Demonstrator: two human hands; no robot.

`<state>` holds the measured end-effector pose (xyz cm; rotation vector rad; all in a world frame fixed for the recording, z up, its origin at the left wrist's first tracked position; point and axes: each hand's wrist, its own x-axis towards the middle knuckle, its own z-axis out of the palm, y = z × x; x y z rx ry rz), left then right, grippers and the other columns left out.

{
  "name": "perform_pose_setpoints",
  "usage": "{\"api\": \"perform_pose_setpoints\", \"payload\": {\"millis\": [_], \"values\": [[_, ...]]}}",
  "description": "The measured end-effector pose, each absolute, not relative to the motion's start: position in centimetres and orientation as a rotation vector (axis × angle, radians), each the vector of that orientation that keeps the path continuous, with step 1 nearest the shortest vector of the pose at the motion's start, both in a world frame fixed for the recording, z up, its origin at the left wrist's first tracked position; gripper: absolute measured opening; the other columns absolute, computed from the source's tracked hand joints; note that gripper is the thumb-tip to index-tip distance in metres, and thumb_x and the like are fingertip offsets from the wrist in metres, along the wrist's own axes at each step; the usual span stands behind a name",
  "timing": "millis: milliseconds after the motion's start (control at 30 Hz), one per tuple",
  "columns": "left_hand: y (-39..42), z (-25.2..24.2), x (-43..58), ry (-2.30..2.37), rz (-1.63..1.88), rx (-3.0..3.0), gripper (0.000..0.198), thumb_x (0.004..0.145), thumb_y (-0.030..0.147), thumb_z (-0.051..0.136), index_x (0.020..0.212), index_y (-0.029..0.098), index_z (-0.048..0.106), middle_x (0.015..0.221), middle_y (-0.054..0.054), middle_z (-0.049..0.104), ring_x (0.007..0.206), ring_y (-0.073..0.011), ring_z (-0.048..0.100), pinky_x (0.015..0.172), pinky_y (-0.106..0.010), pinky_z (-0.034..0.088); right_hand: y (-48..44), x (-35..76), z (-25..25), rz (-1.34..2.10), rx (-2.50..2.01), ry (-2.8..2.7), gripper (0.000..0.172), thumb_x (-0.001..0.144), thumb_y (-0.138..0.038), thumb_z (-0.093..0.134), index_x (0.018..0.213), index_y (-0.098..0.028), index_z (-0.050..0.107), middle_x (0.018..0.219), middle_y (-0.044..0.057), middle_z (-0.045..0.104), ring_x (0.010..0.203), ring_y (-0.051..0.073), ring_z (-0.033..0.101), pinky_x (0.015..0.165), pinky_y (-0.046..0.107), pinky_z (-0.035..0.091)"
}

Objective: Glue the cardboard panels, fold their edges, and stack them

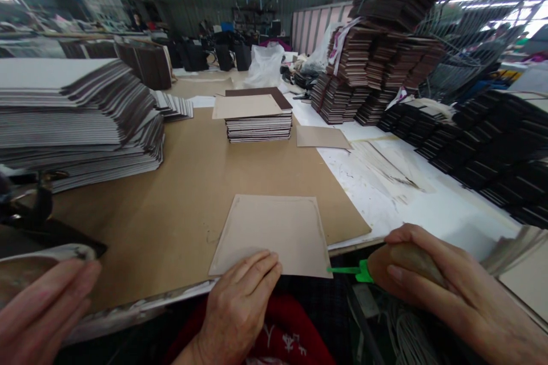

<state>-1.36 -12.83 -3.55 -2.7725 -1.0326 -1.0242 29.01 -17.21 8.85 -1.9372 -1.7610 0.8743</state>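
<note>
A beige cardboard sheet (274, 228) lies at the near edge of the table. My left hand (240, 302) rests on its front edge, fingers stretched out and lying flat. To the right, my right hand (445, 285) is wrapped round a brownish squeeze bottle (400, 268) with a green nozzle (363, 271). The thin nozzle points left, its tip at the sheet's lower right edge; whether it touches, I cannot tell. Faint marks run along the sheet's side and far edges.
Another person's hand (51, 308) holds a partly cut-off rounded object at left. Tall grey-edged panels (77, 120) stand behind it. A stack of boards (259, 128) sits ahead, beside a loose sheet (323, 137). Brown bundles (363, 68) and black bundles (483, 142) line the right.
</note>
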Motion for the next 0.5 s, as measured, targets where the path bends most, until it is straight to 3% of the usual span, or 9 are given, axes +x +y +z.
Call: {"api": "perform_pose_setpoints", "payload": {"millis": [267,500], "values": [[-12.6,-4.0,-1.4,-1.033,-1.0,-2.764,0.034,0.09,0.003,0.046,0.115,0.016,0.065,0.117,-0.005,0.067,0.111,-0.0211,0.058,0.093,-0.037,0.052,-17.0,28.7,8.9,0.817,-1.927,-1.746,0.027,0.087,-0.051,0.053,0.099,-0.027,0.056,0.084,0.001,0.069,0.072,0.021,0.063,0.063,0.03,0.051],[-12.3,-3.0,-1.4,-0.963,-1.056,-2.672,0.034,0.092,0.008,0.04,0.108,0.018,0.068,0.11,-0.003,0.071,0.103,-0.0194,0.064,0.087,-0.032,0.056,-18.9,29.0,7.9,0.602,-1.895,-1.452,0.04,0.072,-0.055,0.065,0.1,-0.026,0.066,0.093,0.002,0.072,0.083,0.026,0.068,0.062,0.025,0.056]]}}
